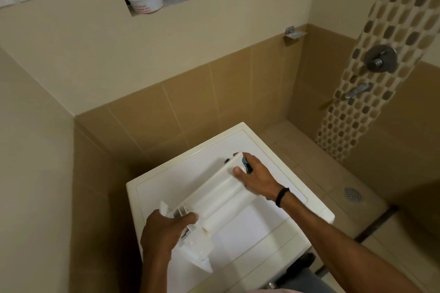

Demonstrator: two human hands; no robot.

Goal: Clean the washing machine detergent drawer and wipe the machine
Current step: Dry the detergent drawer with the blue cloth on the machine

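Holding the drawer [221, 200] by both ends, we have it lying slantwise over the top of the washing machine [181, 173]; whether it touches the top we cannot tell. Our left hand [164, 233] grips the near end, thumb over its upper edge. Our right hand [254, 175] clasps the far end, with a small dark thing at its fingers that we cannot make out. A black wristband [282, 196] sits just behind that hand.

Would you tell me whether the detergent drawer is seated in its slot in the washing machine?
No, the drawer is out, gripped by the left hand and the right hand over the washing machine's top.
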